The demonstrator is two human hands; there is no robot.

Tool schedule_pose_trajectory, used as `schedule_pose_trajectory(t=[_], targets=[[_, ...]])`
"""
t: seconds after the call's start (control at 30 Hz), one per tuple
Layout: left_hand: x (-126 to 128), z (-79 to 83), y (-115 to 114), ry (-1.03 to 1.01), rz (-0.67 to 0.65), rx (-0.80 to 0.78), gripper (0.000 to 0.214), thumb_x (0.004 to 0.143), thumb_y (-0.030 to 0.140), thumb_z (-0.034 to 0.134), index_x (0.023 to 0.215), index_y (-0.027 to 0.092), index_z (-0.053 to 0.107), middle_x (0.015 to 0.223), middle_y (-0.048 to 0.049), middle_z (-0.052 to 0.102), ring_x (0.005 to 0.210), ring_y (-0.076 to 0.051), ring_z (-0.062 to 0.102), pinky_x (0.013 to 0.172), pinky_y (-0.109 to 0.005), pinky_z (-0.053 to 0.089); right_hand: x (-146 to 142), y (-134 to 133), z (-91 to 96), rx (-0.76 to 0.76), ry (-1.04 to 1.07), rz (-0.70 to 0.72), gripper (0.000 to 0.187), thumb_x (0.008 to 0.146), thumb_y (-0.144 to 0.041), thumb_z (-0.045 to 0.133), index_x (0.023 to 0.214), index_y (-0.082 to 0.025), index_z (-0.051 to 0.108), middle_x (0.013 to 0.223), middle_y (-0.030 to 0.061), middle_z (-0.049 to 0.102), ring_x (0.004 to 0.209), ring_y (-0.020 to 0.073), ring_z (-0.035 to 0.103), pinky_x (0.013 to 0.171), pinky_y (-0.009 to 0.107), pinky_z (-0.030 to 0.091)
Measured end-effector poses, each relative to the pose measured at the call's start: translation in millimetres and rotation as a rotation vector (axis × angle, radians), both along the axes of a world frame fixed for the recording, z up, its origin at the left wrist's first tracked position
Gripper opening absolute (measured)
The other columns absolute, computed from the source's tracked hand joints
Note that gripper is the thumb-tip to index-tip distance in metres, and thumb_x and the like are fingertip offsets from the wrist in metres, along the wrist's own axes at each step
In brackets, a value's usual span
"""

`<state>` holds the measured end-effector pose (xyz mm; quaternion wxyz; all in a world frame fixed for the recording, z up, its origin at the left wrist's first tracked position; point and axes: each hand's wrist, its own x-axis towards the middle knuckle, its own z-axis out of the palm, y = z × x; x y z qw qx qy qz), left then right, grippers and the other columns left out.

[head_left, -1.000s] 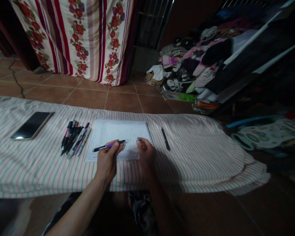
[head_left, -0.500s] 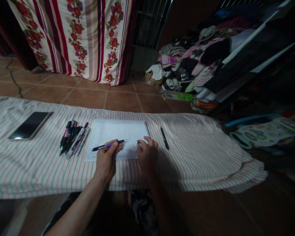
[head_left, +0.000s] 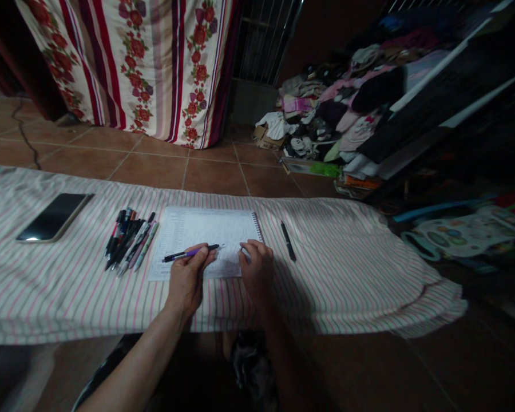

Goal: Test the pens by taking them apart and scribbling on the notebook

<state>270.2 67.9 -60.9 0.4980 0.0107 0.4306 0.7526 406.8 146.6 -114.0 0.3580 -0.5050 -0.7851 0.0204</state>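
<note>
Centre frame: purple pen (head_left: pixel 190 253) pinched in left hand (head_left: pixel 187 280) over notebook (head_left: pixel 206 240); right hand (head_left: pixel 257 272), fingers curled, pins the page. Testing step, judged; tip must be lowered next.

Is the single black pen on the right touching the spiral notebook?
Apart. In the head view, the black pen lies on the striped cloth to the right of the notebook, with a strip of cloth visible between them.

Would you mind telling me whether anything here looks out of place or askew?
One black pen lies alone right of the notebook, apart from the pen bunch on its left. The floor tile at far left is cracked.
</note>
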Motion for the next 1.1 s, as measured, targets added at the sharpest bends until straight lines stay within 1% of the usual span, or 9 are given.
schedule_pose_trajectory(t=[0.13,0.33,0.5,0.57,0.63,0.7,0.83,0.97,1.1], targets=[[-0.6,-2.7,0.2,0.004,-0.004,0.006,0.01,0.07,0.003,0.064,0.08,0.005,0.064,0.069,-0.0082,0.069,0.066,-0.014,0.068,0.067,-0.021,0.056,1.2,1.0,0.1,-0.015,0.005,0.005,0.022,0.077,-0.025,0.055,0.094,-0.018,0.067,0.099,0.0096,0.061,0.093,0.0234,0.049,0.08,0.037,0.039],[-0.6,-3.8,0.7,0.002,-0.002,0.013,0.011,0.07,0.003,0.064,0.08,0.005,0.064,0.069,-0.0082,0.069,0.066,-0.014,0.068,0.067,-0.02,0.056,4.5,5.0,-1.3,-0.023,0.023,0.006,0.025,0.079,-0.024,0.052,0.099,-0.015,0.063,0.1,0.0114,0.062,0.094,0.0239,0.051,0.083,0.038,0.039],[-0.4,-2.7,0.7,-0.008,0.002,0.017,0.012,0.067,0.004,0.067,0.079,0.006,0.064,0.069,-0.0075,0.069,0.066,-0.015,0.068,0.067,-0.022,0.057,-3.0,-5.0,18.3,0.002,0.164,-0.044,0.023,0.08,-0.026,0.048,0.098,-0.015,0.059,0.1,0.0117,0.062,0.095,0.0236,0.052,0.083,0.039,0.04],[-0.4,-3.0,0.9,-0.007,0.0,0.021,0.012,0.068,0.004,0.067,0.079,0.006,0.065,0.069,-0.0074,0.069,0.066,-0.015,0.068,0.067,-0.022,0.057,-9.1,-12.8,28.5,-0.063,0.273,-0.054,0.025,0.082,-0.029,0.045,0.098,-0.016,0.058,0.095,0.0107,0.062,0.086,0.021,0.055,0.073,0.034,0.044],[-0.3,-3.4,1.2,-0.001,-0.004,0.029,0.012,0.068,0.004,0.066,0.08,0.006,0.064,0.07,-0.0076,0.069,0.067,-0.015,0.068,0.067,-0.021,0.057,-15.4,-20.2,35.8,-0.167,0.387,-0.003,0.026,0.083,-0.032,0.043,0.096,-0.016,0.059,0.09,0.0094,0.063,0.078,0.0187,0.058,0.064,0.03,0.046],[-0.4,-3.3,1.4,0.001,-0.01,0.034,0.011,0.069,0.004,0.065,0.08,0.006,0.064,0.07,-0.0081,0.069,0.068,-0.015,0.068,0.068,-0.021,0.056,-21.2,-26.2,39.4,-0.294,0.472,0.042,0.026,0.083,-0.035,0.043,0.089,-0.017,0.061,0.078,0.0059,0.065,0.066,0.0163,0.06,0.059,0.027,0.046],[-0.8,-2.1,0.4,-0.008,-0.03,0.023,0.01,0.071,0.004,0.063,0.08,0.006,0.064,0.07,-0.0085,0.069,0.068,-0.014,0.068,0.067,-0.02,0.056,-31.0,-33.7,41.7,-0.551,0.593,0.077,0.031,0.082,-0.041,0.043,0.08,-0.018,0.063,0.055,-0.0009,0.06,0.039,0.01,0.05,0.041,0.022,0.04],[-1.7,-2.8,-0.9,0.0,-0.052,0.041,0.011,0.071,0.004,0.062,0.081,0.007,0.064,0.071,-0.0084,0.069,0.068,-0.014,0.068,0.067,-0.02,0.056,-38.1,-37.8,45.8,-0.726,0.75,0.124,0.034,0.08,-0.044,0.046,0.083,-0.015,0.063,0.057,-0.0002,0.06,0.034,0.0075,0.046,0.031,0.018,0.034],[-1.6,-4.6,-1.5,0.014,-0.086,0.069,0.011,0.071,0.006,0.064,0.082,0.007,0.064,0.071,-0.0086,0.069,0.068,-0.014,0.068,0.069,-0.021,0.056,-40.2,-39.1,51.3,-0.801,0.91,0.127,0.031,0.075,-0.043,0.054,0.08,-0.014,0.062,0.061,0.0012,0.061,0.041,0.0086,0.051,0.031,0.017,0.034]])
